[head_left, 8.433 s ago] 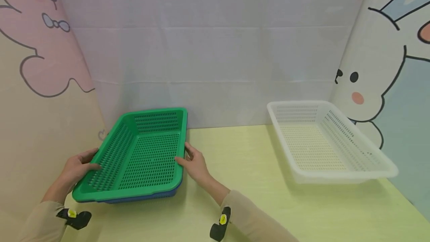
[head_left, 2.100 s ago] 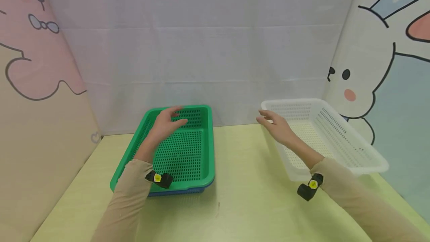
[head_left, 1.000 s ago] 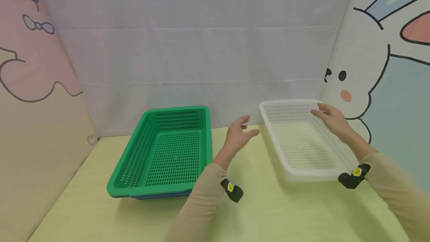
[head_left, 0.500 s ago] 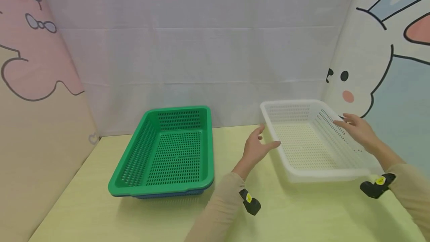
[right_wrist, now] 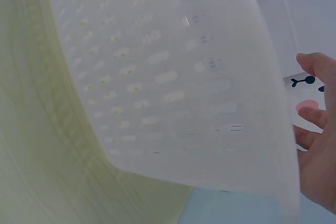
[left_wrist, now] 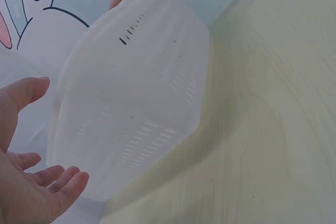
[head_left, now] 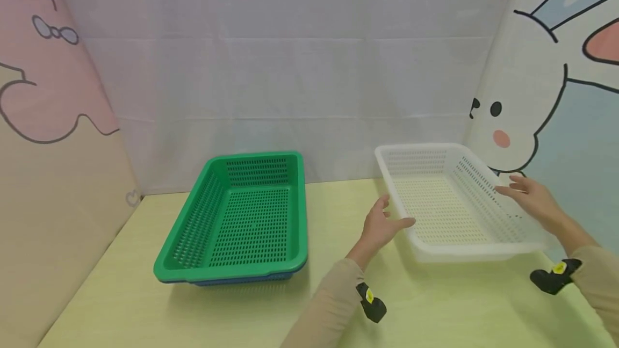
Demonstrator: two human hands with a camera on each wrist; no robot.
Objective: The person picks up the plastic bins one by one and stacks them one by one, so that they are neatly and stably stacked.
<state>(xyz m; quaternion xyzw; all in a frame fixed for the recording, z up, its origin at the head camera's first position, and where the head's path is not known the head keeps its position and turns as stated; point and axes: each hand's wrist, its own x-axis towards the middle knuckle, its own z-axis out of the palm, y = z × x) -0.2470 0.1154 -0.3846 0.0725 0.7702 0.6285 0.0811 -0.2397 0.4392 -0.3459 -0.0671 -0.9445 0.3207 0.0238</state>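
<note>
The white basket is flanked by relaxed, empty left hand and right hand; touching seems unclear, so it could be tipped if gripped unevenly.

Translucent white perforated plastic basket; glossy green plastic basket; smooth pale wood-grain table.

The blue basket shows only as an edge beneath the green basket

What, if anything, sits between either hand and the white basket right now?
Nothing visible. The left hand is open beside the left rim of the white basket, and the right hand is open at its right rim; only bare table lies near them.
</note>
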